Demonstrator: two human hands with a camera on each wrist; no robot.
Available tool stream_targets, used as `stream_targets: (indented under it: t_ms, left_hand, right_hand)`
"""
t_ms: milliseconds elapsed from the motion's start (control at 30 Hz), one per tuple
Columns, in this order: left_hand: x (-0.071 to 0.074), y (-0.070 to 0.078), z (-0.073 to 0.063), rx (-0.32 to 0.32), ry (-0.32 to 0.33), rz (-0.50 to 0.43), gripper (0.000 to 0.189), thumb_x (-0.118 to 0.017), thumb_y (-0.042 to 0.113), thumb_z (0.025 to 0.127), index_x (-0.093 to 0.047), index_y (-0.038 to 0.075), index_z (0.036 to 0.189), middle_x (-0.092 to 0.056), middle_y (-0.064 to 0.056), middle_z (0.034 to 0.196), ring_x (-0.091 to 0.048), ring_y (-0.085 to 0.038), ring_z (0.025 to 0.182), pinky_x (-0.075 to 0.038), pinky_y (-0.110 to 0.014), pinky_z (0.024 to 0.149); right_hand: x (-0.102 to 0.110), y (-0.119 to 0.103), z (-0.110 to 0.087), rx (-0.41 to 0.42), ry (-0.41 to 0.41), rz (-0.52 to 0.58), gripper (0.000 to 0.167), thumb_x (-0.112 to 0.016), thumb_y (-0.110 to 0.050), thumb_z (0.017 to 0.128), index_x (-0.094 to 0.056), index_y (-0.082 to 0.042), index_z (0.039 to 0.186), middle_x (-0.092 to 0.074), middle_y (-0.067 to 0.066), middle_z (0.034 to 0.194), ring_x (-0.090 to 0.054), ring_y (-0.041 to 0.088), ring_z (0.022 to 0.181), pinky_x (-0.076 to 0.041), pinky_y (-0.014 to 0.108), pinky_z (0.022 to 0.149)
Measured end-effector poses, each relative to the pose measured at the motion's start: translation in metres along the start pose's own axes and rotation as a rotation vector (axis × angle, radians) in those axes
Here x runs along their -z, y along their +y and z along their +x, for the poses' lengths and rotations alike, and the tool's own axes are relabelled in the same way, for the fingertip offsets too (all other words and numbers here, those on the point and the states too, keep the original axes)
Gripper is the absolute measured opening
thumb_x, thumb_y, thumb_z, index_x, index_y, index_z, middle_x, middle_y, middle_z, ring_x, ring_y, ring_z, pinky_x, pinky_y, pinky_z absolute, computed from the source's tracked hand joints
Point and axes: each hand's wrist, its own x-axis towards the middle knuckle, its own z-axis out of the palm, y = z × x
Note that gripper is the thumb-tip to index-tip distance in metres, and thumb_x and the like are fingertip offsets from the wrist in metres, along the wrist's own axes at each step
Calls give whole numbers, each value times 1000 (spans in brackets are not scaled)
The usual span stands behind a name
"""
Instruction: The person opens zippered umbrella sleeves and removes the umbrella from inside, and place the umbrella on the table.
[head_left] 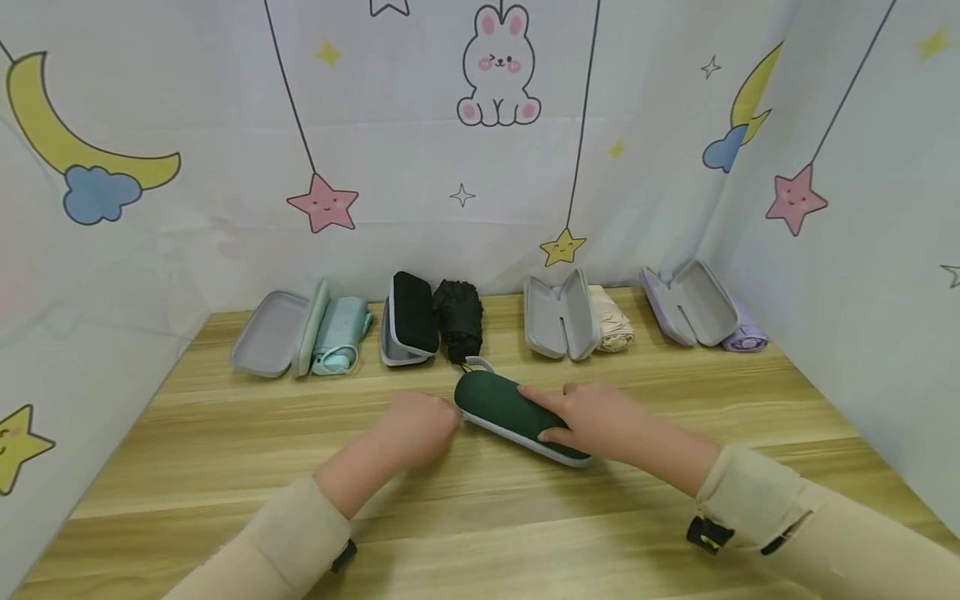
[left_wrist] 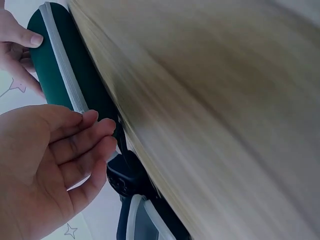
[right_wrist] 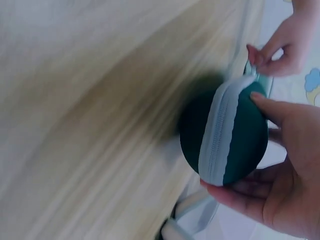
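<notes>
A dark green zippered case (head_left: 491,400) with a pale grey zipper band lies slantwise at the middle of the wooden table. My right hand (head_left: 603,421) grips its right end, the thumb and fingers spread around the rounded shell. At the case's left end, my left hand (head_left: 422,427) pinches the zipper pull, which is mostly hidden by the fingertips. The zipper (right_wrist: 217,135) runs closed around the end facing the right wrist view. In the left wrist view, the zipper band (left_wrist: 62,60) leads straight to the pinching fingers. A grey loop (head_left: 480,363) sticks up behind the case.
Along the back stand open cases: mint (head_left: 272,333), black (head_left: 414,312), grey-lined (head_left: 562,317) and lilac (head_left: 693,304). Beside them lie folded umbrellas in mint (head_left: 341,327), black (head_left: 459,317), cream (head_left: 611,321) and lilac (head_left: 746,333). Printed curtains (head_left: 420,158) enclose the table (head_left: 247,467).
</notes>
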Motion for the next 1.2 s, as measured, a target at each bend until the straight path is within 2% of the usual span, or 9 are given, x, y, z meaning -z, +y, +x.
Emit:
stream_targets:
  t_ms: [167,300,367,467,533,633,767,933,1200]
  left_hand:
    - [-1,7,3,6,64,-38,22,-61,14,94,-60,14,72,-59,-2,65,-61,-21,62,-48,-38,50]
    - [-4,7,7,31,96,-72,19,-65,16,91,-61,12,73,-59,-4,64,-60,-23,60,-48,-40,49]
    - [-5,6,9,40,106,-88,17,-66,16,91,-62,11,75,-59,-4,64,-60,-23,59,-48,-40,49]
    - [-7,4,11,48,120,-104,16,-64,14,91,-62,10,76,-58,-4,63,-60,-23,59,-48,-40,48]
    - [-7,3,12,57,125,-108,15,-63,14,92,-62,10,77,-58,-4,63,-60,-23,58,-47,-40,48]
    - [-7,2,12,70,122,-104,15,-62,15,93,-61,11,78,-57,-3,62,-60,-24,58,-47,-40,47]
    - [-7,3,11,75,82,-86,14,-65,19,94,-63,12,82,-59,-3,65,-61,-23,60,-48,-39,49]
    - [-2,7,10,59,1,-46,8,-61,16,97,-66,13,91,-64,-3,74,-63,-21,67,-50,-38,51]
    - [12,24,13,2,-92,-58,10,-59,18,99,-67,14,97,-65,-2,79,-64,-20,71,-51,-37,54]
  right_hand:
    - [-1,-10,1,-35,14,31,69,-63,-53,90,-41,-25,150,-64,10,87,-59,19,66,-49,35,58]
    - [2,-9,-1,-12,-27,47,73,-64,-55,88,-39,-25,151,-64,12,104,-62,23,77,-51,37,66]
    - [6,-4,-2,31,-79,74,79,-66,-55,86,-36,-25,152,-57,14,127,-63,27,96,-52,40,78]
    - [15,6,-5,146,-172,109,89,-77,-48,81,-32,-24,154,-33,9,153,-50,29,125,-47,43,93]
    - [21,12,-7,237,-217,117,93,-82,-39,78,-31,-24,154,-17,3,161,-35,30,138,-41,46,101]
    - [28,15,-7,345,-237,78,93,-85,-26,77,-33,-22,153,-15,-1,162,-28,30,142,-38,46,105]
    - [29,14,-5,412,-217,-22,88,-85,-21,77,-38,-22,151,-19,-1,161,-26,34,143,-35,47,107]
    - [30,11,-4,439,-199,-131,88,-87,-23,74,-41,-21,150,-21,1,160,-21,32,145,-31,49,109]
    - [30,7,1,427,-185,-128,88,-87,-30,74,-42,-17,149,-27,3,158,-25,30,143,-33,44,109]
